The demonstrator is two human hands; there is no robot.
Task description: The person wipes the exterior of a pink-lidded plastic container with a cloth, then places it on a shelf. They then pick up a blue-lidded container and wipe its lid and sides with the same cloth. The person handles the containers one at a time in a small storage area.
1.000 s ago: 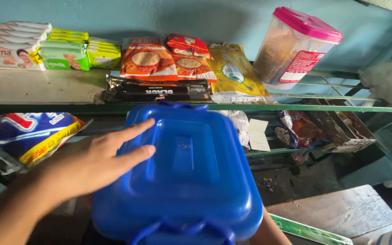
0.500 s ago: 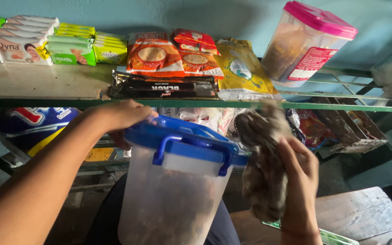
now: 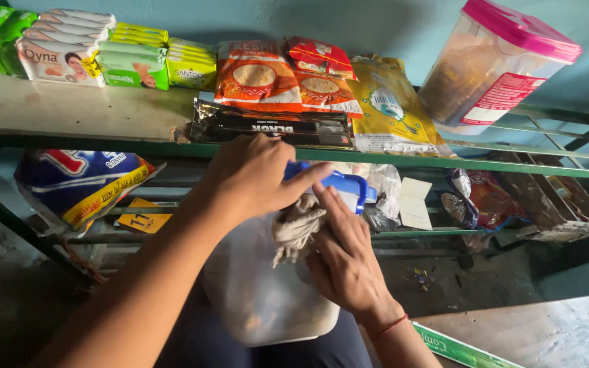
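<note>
Room: I see a blue-green painted wall (image 3: 376, 20) behind a worn green-edged metal shelf (image 3: 69, 112), with a second rack below it.
Shelf stock: I count one pink-lidded clear plastic jar (image 3: 495, 65), one yellow pouch (image 3: 390, 109), three orange-red snack packets (image 3: 257, 75), one black packet (image 3: 267, 126) lying flat, and several stacked soap boxes (image 3: 63, 58).
Container: one translucent white plastic tub with a blue clip lid (image 3: 260, 293) sits on my lap, below the shelf edge.
Left hand (image 3: 253, 177): fingers spread over the blue lid, pressing on it.
Right hand (image 3: 345, 259): fingers curled around a grey crumpled cloth (image 3: 296, 228) against the tub's side.
Lower rack: one blue-yellow bag (image 3: 76, 184); the rest is probably wrappers, too cluttered to count.
</note>
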